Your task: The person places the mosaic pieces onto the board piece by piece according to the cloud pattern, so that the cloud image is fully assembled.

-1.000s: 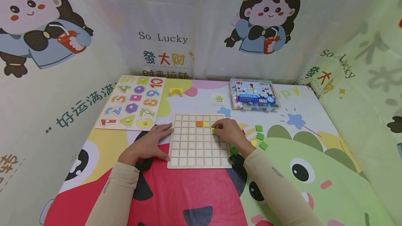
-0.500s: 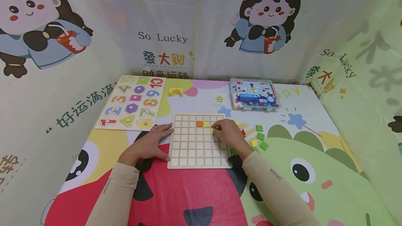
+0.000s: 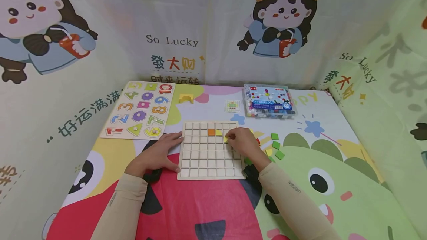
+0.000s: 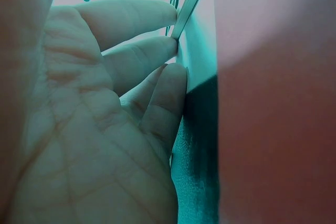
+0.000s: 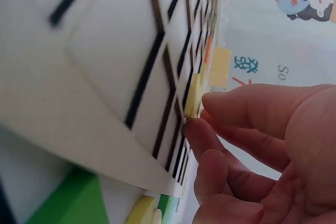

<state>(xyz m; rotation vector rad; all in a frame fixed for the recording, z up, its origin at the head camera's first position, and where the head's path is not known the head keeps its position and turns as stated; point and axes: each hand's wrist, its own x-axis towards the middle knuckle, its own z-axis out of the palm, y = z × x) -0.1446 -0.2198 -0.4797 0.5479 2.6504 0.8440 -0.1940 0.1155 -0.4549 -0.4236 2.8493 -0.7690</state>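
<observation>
A pale wooden grid board (image 3: pixel 203 163) lies flat on the table. Two tiles sit side by side in its second row from the back, an orange tile (image 3: pixel 211 132) and a yellow tile (image 3: pixel 218 132). My right hand (image 3: pixel 242 142) pinches another yellow square tile (image 5: pixel 193 95) between thumb and fingertips, at a cell one row nearer and to the right; the fingers partly cover it. Along the board's left side rests my left hand (image 3: pixel 160 154), thumb near the front corner and fingertips farther back. In the left wrist view its fingers (image 4: pixel 139 59) touch the board's edge.
Loose green tiles (image 3: pixel 275 145), a yellow one (image 3: pixel 268 152) and a partly hidden red piece lie right of the board. Behind are a number puzzle (image 3: pixel 136 116), a yellow arch block (image 3: pixel 186 98), a small pattern card (image 3: pixel 232 106) and a clear plastic box (image 3: pixel 269 101).
Both hands stay almost where they were, the right still at the yellow tile. The head view has shifted very slightly.
</observation>
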